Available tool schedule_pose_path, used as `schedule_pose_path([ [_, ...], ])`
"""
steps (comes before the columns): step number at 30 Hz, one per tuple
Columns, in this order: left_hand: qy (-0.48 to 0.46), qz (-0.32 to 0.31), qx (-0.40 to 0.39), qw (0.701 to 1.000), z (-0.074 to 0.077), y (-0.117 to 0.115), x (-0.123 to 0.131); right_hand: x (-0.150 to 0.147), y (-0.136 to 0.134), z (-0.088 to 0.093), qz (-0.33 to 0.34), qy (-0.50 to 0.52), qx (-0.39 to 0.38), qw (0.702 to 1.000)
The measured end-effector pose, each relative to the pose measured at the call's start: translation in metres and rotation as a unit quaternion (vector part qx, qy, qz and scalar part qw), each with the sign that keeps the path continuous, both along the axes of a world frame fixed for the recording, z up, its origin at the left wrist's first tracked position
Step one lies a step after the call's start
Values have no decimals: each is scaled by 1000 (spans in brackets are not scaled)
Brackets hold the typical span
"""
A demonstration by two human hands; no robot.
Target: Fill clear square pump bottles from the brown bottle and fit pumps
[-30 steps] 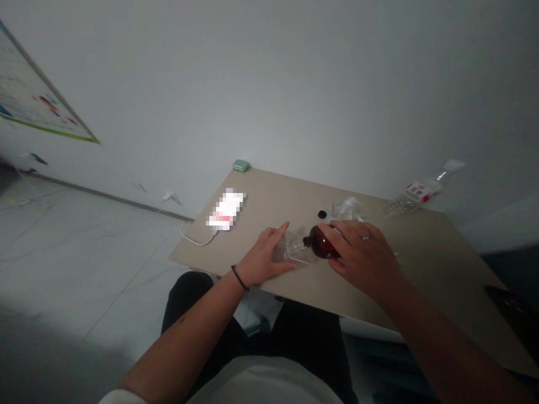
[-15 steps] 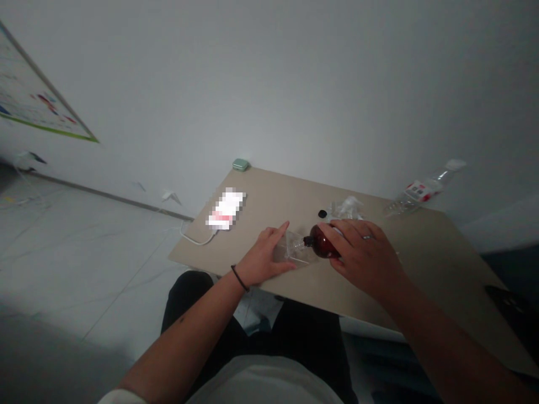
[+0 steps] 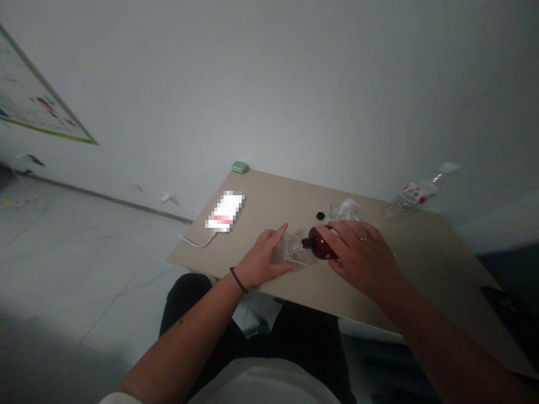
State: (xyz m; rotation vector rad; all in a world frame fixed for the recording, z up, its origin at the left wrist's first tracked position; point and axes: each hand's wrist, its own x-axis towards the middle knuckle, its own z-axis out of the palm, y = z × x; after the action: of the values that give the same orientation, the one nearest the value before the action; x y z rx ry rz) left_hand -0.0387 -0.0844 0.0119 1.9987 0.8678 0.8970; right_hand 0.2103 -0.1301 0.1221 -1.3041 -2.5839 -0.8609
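On tan tabletop [image 3: 438, 264], L hand [image 3: 265, 258] has fingers spread against clear plastic container [image 3: 288, 252], brown bottle [image 3: 320, 244] lies on its side w/ neck at container's end, R hand [image 3: 362, 258] wrapped over it, black cap [image 3: 320, 215] just behind, plastic water bottle [image 3: 410, 196] far right.

Pale tee [image 3: 263, 384] at 6 o'clock with a white sleeve [image 3: 120, 398] at 7, black trousers [image 3: 187, 297] just above it. Thin black wristband [image 3: 238, 280] on the left wrist around 7 o'clock, plus a silvery ring [image 3: 364, 238] on the right hand [image 3: 362, 261] at 4.
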Motion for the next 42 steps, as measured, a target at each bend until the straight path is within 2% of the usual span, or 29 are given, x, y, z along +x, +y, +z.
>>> schedule_pose_path([
  [42, 3, 7, -5, 1000, -1, 0, 0, -2, 1, 6, 2, -17, -10, 1000],
])
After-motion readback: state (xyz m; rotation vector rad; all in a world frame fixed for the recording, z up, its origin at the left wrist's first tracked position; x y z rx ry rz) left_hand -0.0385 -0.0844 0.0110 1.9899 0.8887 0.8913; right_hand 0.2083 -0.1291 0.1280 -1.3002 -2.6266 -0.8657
